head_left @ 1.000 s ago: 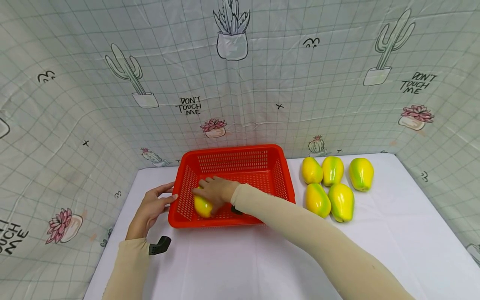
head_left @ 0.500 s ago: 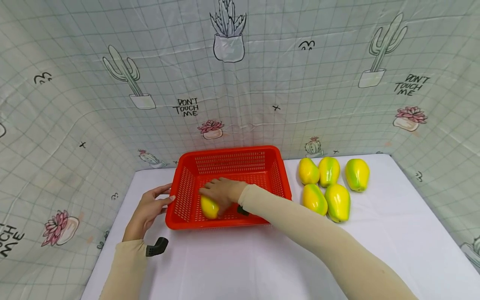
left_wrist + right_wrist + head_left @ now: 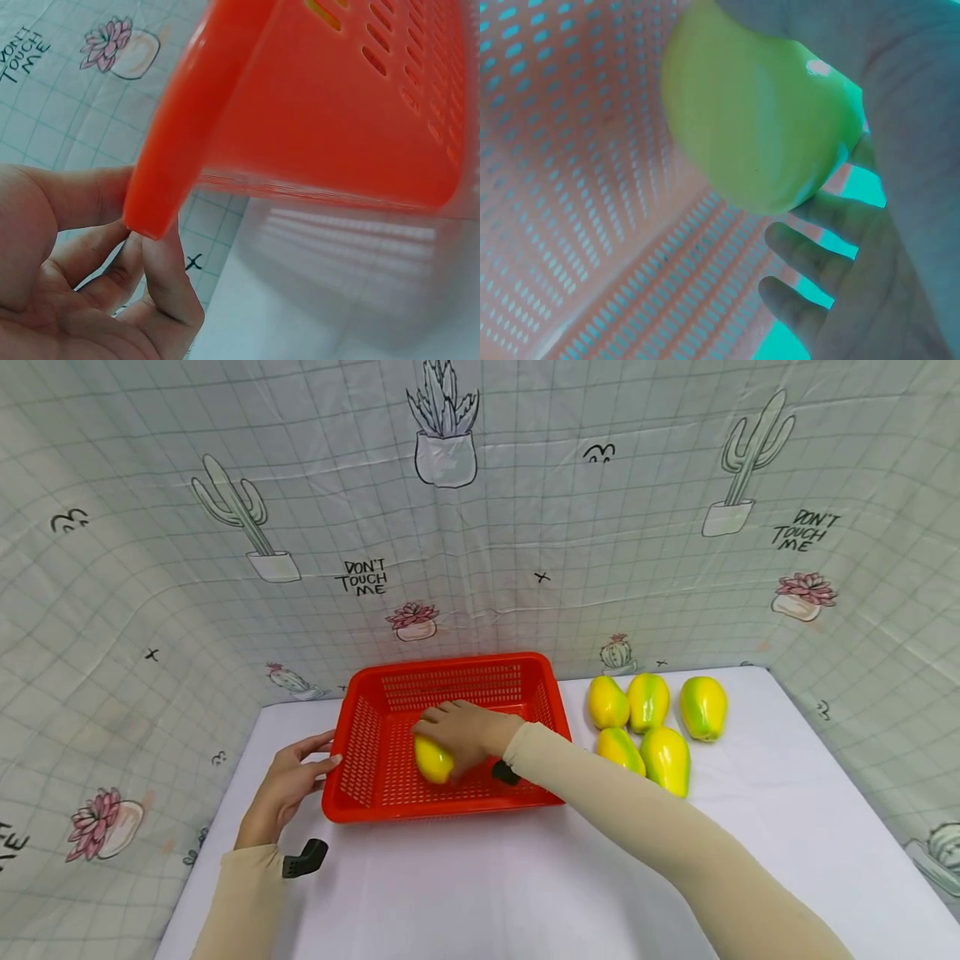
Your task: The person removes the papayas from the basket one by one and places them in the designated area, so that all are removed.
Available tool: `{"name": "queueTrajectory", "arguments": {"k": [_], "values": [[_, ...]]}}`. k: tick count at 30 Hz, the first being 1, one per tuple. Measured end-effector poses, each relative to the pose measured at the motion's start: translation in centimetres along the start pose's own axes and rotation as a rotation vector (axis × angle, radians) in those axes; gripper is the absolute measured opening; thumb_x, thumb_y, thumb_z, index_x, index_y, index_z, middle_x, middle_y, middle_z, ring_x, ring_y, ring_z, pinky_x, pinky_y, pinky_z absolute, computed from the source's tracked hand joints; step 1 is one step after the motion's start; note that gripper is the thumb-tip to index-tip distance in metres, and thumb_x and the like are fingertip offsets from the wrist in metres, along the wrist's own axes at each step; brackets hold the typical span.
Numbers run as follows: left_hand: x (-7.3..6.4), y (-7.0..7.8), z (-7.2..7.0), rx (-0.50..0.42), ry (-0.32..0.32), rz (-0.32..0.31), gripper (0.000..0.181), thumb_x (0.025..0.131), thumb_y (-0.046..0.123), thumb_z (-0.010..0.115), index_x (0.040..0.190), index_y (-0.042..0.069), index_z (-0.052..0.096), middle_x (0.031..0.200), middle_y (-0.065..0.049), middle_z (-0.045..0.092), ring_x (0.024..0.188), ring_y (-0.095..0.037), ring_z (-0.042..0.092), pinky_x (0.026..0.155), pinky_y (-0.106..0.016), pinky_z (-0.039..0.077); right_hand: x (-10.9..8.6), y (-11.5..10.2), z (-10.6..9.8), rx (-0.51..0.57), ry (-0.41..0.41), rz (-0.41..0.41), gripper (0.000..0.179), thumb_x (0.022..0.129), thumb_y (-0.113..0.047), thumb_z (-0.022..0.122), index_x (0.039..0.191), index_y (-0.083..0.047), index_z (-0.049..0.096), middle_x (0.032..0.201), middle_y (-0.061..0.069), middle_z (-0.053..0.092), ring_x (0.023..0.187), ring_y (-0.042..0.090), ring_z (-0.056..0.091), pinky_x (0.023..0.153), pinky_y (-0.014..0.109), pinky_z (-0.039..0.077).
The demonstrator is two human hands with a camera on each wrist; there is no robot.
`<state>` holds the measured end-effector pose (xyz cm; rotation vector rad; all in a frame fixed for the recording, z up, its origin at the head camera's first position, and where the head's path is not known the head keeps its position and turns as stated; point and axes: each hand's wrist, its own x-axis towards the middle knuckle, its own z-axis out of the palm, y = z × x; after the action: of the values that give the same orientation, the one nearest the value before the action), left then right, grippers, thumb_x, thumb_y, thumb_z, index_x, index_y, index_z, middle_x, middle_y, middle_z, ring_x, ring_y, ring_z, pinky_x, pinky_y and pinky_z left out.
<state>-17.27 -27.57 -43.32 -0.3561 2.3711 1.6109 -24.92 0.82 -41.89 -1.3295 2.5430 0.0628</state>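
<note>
A yellow-green papaya [image 3: 432, 762] is in my right hand [image 3: 468, 733], inside the red plastic basket [image 3: 442, 812]. In the right wrist view the thumb and fingers curl round the papaya [image 3: 742, 112], and the basket's slotted wall shows behind it. I cannot tell whether the fruit touches the basket floor. At the basket's left end my left hand [image 3: 291, 777] pinches the rim. The left wrist view shows the thumb on one side of the red rim [image 3: 176, 142] and fingers on the other.
Several more papayas [image 3: 666, 760] lie grouped on the white-covered table [image 3: 765, 810], right of the basket. A patterned cloth backdrop [image 3: 510, 527] rises close behind and at both sides. My right forearm [image 3: 637, 818] crosses the basket's right front corner.
My right hand has shifted the papaya rightward from near the basket's left end, and it appears slightly higher. My left hand stays on the rim. The head view has turned slightly right.
</note>
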Motion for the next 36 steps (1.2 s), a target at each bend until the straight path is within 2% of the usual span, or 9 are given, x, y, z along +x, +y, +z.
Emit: {"name": "queueTrajectory", "arguments": {"k": [12,22,30,36], "values": [[-0.1,-0.1,-0.1,-0.001,-0.005,-0.009,0.062,0.107,0.012,0.059,0.164,0.001,0.035,0.156,-0.026,0.039,0.095,-0.012,0.060,0.076,-0.021,0.057,-4.4,2.5,-1.1,0.071,0.136,0.016,0.090,0.082,-0.041,0.090,0.156,-0.019,0.045,0.160,0.008,0.044,0.147,0.033,0.041,0.122,0.052,0.035],[0.2,-0.2,-0.1,0.000,-0.013,-0.004,0.063,0.108,0.012,0.058,0.164,0.000,0.033,0.156,-0.027,0.038,0.096,-0.012,0.060,0.076,-0.021,0.057,-7.6,3.9,-1.3,0.022,0.215,0.031,0.093,0.081,-0.039,0.092,0.158,-0.015,0.045,0.164,0.013,0.041,0.151,0.038,0.038,0.124,0.055,0.031],[0.2,-0.2,0.0,-0.005,-0.010,-0.005,0.063,0.108,0.012,0.059,0.164,0.001,0.034,0.156,-0.026,0.038,0.095,-0.011,0.060,0.076,-0.021,0.057,-10.1,4.8,-0.8,-0.008,0.295,0.029,0.093,0.078,-0.038,0.094,0.155,-0.014,0.047,0.162,0.016,0.044,0.147,0.040,0.041,0.122,0.056,0.034],[0.0,-0.1,0.1,0.001,-0.004,-0.008,0.062,0.107,0.013,0.060,0.164,0.002,0.036,0.155,-0.025,0.040,0.097,-0.014,0.059,0.077,-0.022,0.057,-12.1,5.3,-0.6,0.011,0.361,0.029,0.092,0.077,-0.035,0.095,0.153,-0.012,0.050,0.160,0.017,0.045,0.144,0.040,0.043,0.120,0.057,0.037]]}}
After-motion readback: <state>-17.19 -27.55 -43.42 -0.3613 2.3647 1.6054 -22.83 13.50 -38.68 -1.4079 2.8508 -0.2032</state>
